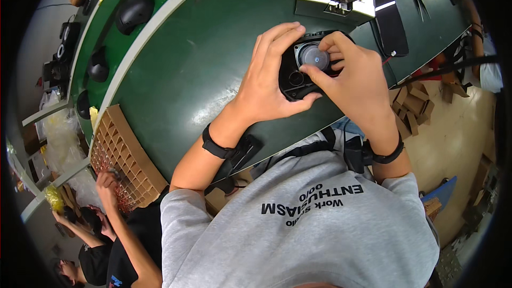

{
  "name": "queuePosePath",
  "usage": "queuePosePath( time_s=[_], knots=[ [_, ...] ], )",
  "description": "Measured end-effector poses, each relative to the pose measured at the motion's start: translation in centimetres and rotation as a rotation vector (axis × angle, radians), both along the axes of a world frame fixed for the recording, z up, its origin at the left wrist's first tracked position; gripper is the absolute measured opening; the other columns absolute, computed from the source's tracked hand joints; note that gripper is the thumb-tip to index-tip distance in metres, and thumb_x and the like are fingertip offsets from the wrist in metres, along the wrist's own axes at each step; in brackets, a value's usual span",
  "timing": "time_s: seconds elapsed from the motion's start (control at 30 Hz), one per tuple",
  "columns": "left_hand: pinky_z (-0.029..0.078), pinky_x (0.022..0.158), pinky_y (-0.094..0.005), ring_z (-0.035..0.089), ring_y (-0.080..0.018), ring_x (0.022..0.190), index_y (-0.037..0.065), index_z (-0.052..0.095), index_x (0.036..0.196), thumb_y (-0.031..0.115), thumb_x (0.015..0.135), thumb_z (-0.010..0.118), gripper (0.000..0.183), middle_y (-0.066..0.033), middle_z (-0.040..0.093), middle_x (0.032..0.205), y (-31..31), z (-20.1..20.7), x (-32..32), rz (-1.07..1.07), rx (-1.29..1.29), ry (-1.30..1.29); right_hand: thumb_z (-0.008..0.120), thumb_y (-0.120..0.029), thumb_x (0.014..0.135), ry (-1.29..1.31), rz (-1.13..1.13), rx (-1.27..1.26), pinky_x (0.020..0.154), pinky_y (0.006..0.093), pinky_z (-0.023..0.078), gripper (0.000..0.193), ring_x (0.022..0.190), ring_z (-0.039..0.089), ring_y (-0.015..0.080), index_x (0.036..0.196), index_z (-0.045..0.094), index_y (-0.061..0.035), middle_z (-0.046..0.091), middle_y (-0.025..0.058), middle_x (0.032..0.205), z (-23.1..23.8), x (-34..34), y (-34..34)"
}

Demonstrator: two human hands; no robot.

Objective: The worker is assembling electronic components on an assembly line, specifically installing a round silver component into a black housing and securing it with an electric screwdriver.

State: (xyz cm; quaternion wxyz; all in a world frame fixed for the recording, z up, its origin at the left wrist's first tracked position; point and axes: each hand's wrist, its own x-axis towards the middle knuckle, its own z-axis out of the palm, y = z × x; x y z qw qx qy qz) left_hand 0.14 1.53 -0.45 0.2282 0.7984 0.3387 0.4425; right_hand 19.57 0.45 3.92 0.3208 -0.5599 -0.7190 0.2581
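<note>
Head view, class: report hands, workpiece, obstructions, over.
Left hand around black housing. Right hand pinching round grey part. Metal fixture beyond, apart from both hands.

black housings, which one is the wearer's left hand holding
The housing over the table, left hand around it, a round speaker at its open face in the right hand. The housings at upper left lie on the belt, untouched.

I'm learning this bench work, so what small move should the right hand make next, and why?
Probably ease the round speaker-like part squarely into the black housing before releasing it: the right hand has thumb and fingers around it at the housing, the left hand holds the housing, and full seating can't be confirmed from this view.
</note>
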Motion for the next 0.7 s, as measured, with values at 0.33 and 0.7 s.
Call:
queuePosePath(
  time_s=[0.33,0.7],
  knots=[
    [0.051,0.103,-0.0434,0.06,-0.0362,0.121,0.001,0.044,0.144,0.015,0.06,0.091,0.097,-0.0197,0.062,0.132,0.8,-1.1,-1.0,-0.017,-0.088,-0.063,0.089,-0.021,0.073,-0.053,0.059,0.044,0.056,0.0315,0.056,0.035,0.061,0.072,0.0249,0.095,0.069,-0.0027,0.069,0.0141,0.072,-0.2,-0.5,1.6],
    [0.053,0.101,-0.0434,0.061,-0.0359,0.119,0.0,0.044,0.143,0.012,0.059,0.089,0.096,-0.0209,0.062,0.131,1.1,-1.5,-0.9,-0.027,-0.086,-0.088,0.09,-0.02,0.072,-0.067,0.039,-0.023,0.055,0.0282,0.057,0.034,0.063,0.075,0.0217,0.096,0.071,-0.0039,0.073,0.0117,0.072,0.3,-0.7,1.8]
  ],
)
